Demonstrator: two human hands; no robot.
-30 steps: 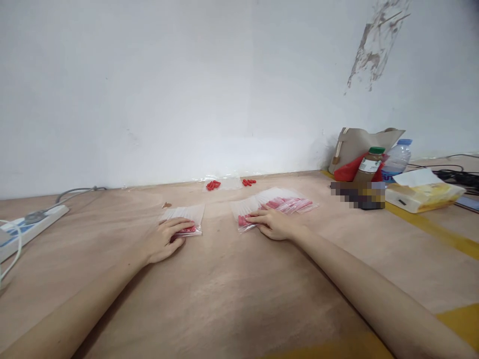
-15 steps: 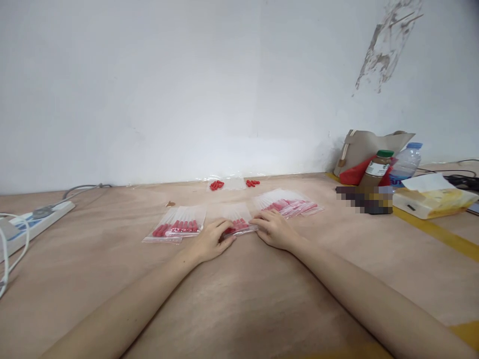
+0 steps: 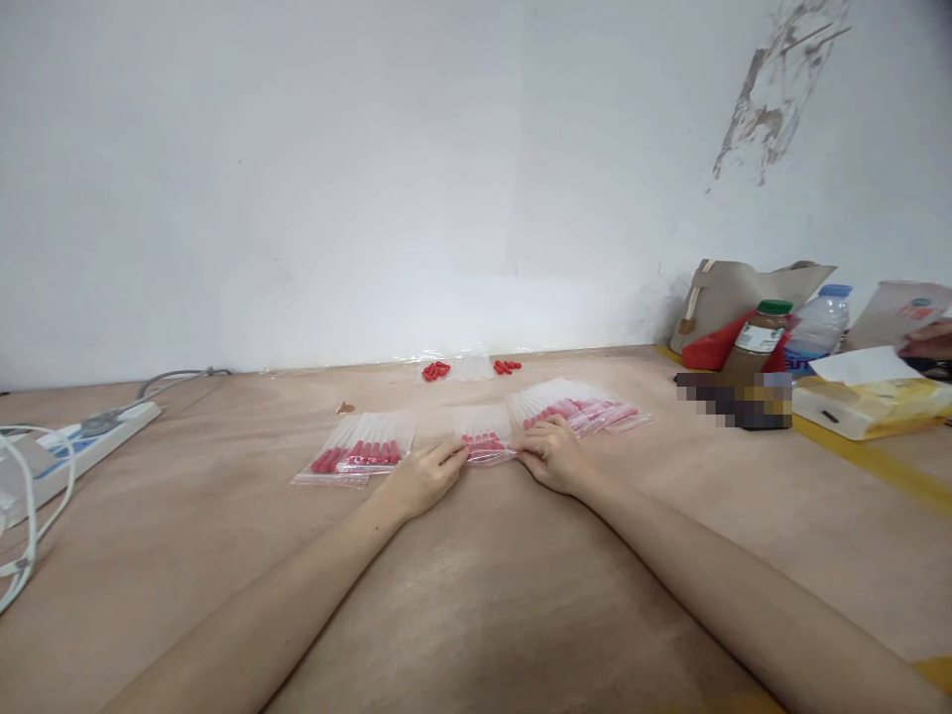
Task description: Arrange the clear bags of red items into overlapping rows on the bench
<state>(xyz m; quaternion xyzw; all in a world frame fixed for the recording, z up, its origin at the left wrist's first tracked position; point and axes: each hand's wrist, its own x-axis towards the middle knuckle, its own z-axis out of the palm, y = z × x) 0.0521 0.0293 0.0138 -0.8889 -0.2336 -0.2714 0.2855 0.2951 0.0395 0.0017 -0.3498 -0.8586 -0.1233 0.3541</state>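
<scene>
A clear plastic zip bag [image 3: 483, 421] with several small red pieces inside lies flat on the table between my hands. My left hand [image 3: 431, 474] pinches its near left corner between thumb and fingers. At the near right corner my right hand [image 3: 554, 454] grips the bag's edge the same way. To the left is a stack of similar filled bags [image 3: 372, 436], just beyond my left hand. A fanned pile of filled bags [image 3: 576, 407] lies right behind my right hand. Loose red pieces [image 3: 436, 371] sit farther back, with another small group [image 3: 508, 367] to their right.
A white power strip [image 3: 96, 451] with cables lies at the left. On the right are a green-capped bottle [image 3: 759, 337], a clear water bottle [image 3: 820, 322], a beige bag [image 3: 744, 288] and a yellow tissue pack [image 3: 867, 397]. A person's hand [image 3: 933, 340] holds a paper bag at the far right.
My left fingers have closed into a pinch on the bag's corner, and my right fingers have shifted to its right edge. A person's hand with a paper bag has appeared at the far right.
</scene>
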